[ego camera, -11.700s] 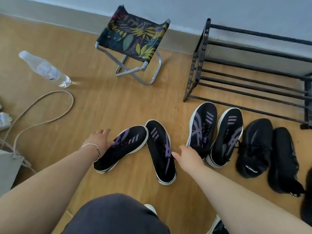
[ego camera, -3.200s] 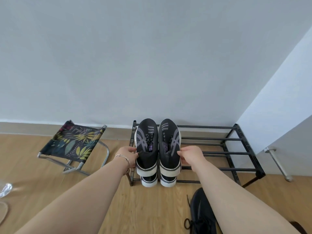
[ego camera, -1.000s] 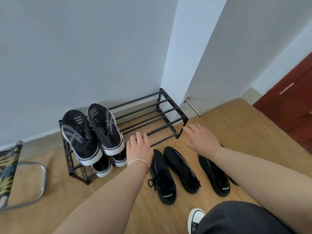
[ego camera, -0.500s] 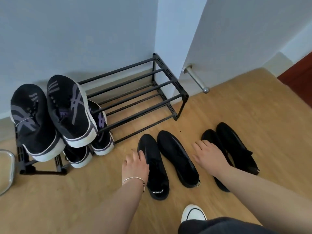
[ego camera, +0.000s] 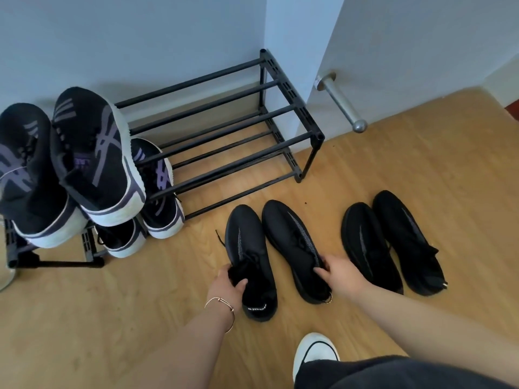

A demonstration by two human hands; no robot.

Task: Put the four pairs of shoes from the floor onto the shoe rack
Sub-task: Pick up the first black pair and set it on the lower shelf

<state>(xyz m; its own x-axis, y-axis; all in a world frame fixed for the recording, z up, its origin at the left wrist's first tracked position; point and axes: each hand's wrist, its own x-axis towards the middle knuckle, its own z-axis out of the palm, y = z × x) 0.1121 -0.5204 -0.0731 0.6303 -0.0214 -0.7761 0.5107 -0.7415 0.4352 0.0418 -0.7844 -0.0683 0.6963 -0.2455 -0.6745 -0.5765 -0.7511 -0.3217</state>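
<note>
Two black-and-purple pairs already occupy the shoe rack (ego camera: 292, 123) at the left of the frame: one pair on the top tier (ego camera: 70, 167), one on the lower tier (ego camera: 157, 197). Two all-black pairs are on the wooden floor (ego camera: 421, 153) in front of the rack's empty right half. Near pair, centre of frame: left shoe (ego camera: 250, 256) and right shoe (ego camera: 295, 242), side by side, heels toward the viewer, toes toward the rack; their long axes run from lower frame to upper frame, leaning slightly left. The left hand (ego camera: 227, 284) closes on the collar of the left shoe, thumb inside the opening. The right hand (ego camera: 339, 273) closes on the heel end of the right shoe; whether its fingers reach inside the collar cannot be made out. Both shoes appear to rest on the floor. Far pair (ego camera: 390, 242), right of centre, lies untouched, just beyond the right hand. Judged stage: third pair gripped, lift pending. Each hand sits at the heel, so the toes lead; a lift and a push toward upper frame should carry the pair toe-first onto the bare bars directly ahead. The viewer's own white-toed shoe (ego camera: 314, 352) shows at the lower edge.
</note>
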